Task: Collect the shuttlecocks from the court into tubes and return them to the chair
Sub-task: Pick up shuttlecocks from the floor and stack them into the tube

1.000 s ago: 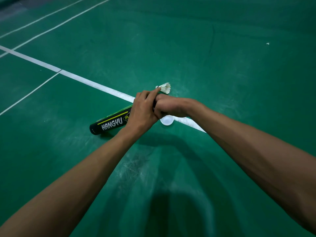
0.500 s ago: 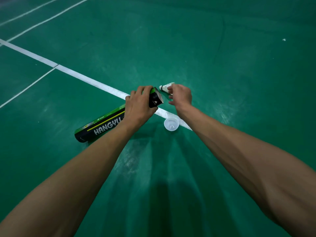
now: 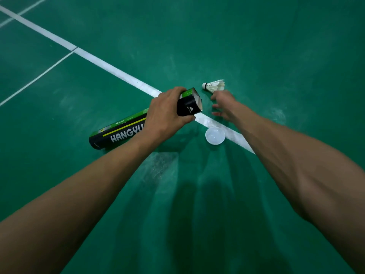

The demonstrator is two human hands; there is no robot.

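Note:
A black and green shuttlecock tube (image 3: 118, 133) marked HANGYU lies slanted over the green court. My left hand (image 3: 167, 113) grips it near its open upper end, which points right. A white feathered shuttlecock (image 3: 214, 86) lies on its side on the floor just beyond my right hand (image 3: 225, 105). That hand is spread with loose fingers just short of the shuttlecock and holds nothing. The tube's clear plastic cap (image 3: 215, 135) sits on the floor below both hands.
A broad white court line (image 3: 110, 68) runs diagonally under the hands, met by a thinner line (image 3: 39, 76) on the left. Green floor stretches all around, with scuffed patches near my arms.
The shuttlecock that my right hand held at the tube's mouth one second ago now lies on the floor. My right hand has let go and drawn back a little.

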